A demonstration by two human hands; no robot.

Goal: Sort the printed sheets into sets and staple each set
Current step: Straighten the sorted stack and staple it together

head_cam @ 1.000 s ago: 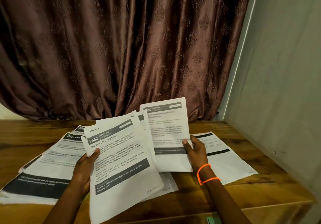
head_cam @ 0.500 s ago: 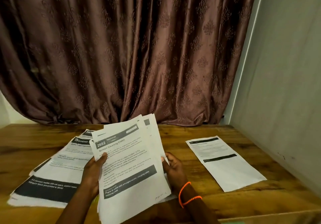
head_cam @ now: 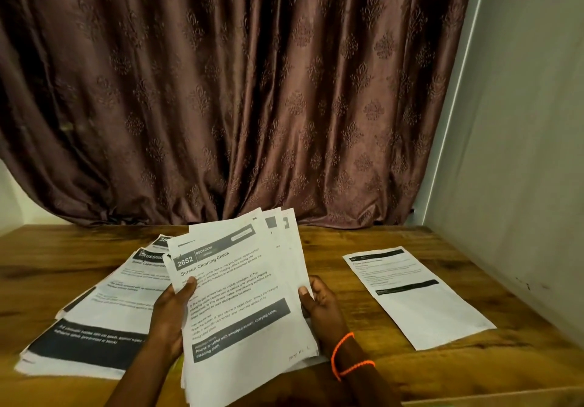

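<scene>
I see both hands on the fanned stack of printed sheets (head_cam: pixel 240 296), held tilted above the near edge of the bench (head_cam: pixel 363 236). My left hand (head_cam: pixel 172 315) grips the stack's left edge, thumb pressed on the top page headed "2652 Screen Cleaning Check". My right hand (head_cam: pixel 319 302) now curls round the right edge with its thumb on the front; a second ago it held a separate page out to the right, and half a second ago it had come back beside the stack. That page is no longer in the hand, and the single sheet (head_cam: pixel 420 296) lies flat on the bench to the right, well apart from the stack, fully uncovered. The spread pile of sheets (head_cam: pixel 94 321) on the left of the bench lies as before, partly hidden behind the held stack. An orange bracelet (head_cam: pixel 347 356) circles the right wrist. The brown curtain (head_cam: pixel 237 90) hangs behind.
</scene>
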